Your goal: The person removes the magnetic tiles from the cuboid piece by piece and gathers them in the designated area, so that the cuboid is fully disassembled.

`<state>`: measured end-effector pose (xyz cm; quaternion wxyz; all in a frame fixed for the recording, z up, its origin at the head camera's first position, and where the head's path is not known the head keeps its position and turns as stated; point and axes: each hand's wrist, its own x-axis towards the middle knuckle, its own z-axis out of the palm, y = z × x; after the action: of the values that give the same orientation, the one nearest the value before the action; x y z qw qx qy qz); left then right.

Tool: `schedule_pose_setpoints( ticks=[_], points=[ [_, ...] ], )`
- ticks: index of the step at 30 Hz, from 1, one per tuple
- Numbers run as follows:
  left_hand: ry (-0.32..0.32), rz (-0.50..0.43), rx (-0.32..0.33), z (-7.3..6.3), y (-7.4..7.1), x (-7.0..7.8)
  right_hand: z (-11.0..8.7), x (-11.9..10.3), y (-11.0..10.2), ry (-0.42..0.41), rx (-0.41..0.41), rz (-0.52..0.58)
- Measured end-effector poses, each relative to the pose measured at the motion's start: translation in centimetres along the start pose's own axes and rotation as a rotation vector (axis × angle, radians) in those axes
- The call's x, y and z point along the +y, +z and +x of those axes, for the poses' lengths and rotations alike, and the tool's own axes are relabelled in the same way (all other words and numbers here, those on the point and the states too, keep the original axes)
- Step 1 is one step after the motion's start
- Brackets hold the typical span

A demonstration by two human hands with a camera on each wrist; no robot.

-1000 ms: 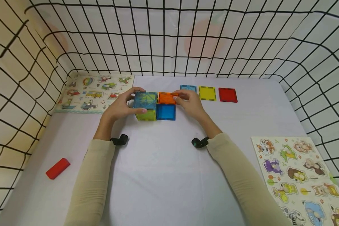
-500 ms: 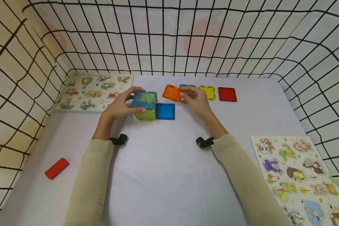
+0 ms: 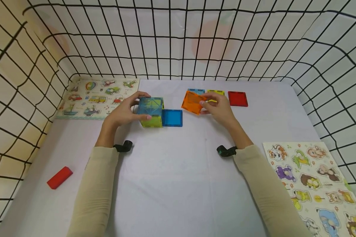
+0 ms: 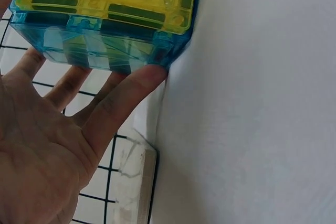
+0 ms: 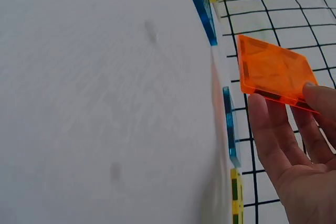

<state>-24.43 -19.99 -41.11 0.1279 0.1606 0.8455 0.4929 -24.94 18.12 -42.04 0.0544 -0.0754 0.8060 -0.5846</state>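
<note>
Above the white table (image 3: 166,184), I am pinching the orange tile (image 3: 191,102) in my right hand (image 3: 222,108) while my left hand (image 3: 121,110) is gripping the box (image 3: 150,108), ideally lightly, so its walls stay square.

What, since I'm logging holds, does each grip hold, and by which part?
Right grip: the orange tile, pinched at its right edge. Left grip: the tile cube, spanned from near side to far around its left end.

1 cube (image 3: 151,107), 5 sgl. tiles (image 3: 192,102)
</note>
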Motion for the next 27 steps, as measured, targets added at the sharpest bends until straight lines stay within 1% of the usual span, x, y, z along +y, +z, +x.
schedule_pose_setpoints(
  ticks=[4, 12, 16, 19, 20, 25, 27],
  points=[
    [0.005, -0.015, -0.008, -0.2, -0.2, 0.0, -0.3, 0.6, -0.6, 0.008, -0.017, -0.017],
    [0.013, -0.014, -0.017, -0.4, -0.5, -0.1, -0.4, 1.6, -1.4, 0.019, -0.055, -0.081],
    [0.016, -0.019, -0.025, -0.4, -0.6, -0.1, -0.5, 1.8, -1.5, 0.065, -0.083, -0.119],
    [0.011, -0.024, -0.031, -0.3, -0.6, -0.1, -0.6, 1.8, -1.5, 0.088, -0.108, -0.196],
    [0.009, -0.025, -0.032, -0.3, -0.6, -0.1, -0.6, 1.9, -1.4, 0.087, -0.118, -0.240],
    [0.005, -0.027, -0.032, -0.2, -0.6, -0.2, -0.5, 2.2, -1.0, 0.063, -0.166, -0.413],
    [0.002, -0.031, -0.035, -0.3, -0.5, -0.3, -0.5, 2.3, -0.8, 0.057, -0.178, -0.465]
  ],
)
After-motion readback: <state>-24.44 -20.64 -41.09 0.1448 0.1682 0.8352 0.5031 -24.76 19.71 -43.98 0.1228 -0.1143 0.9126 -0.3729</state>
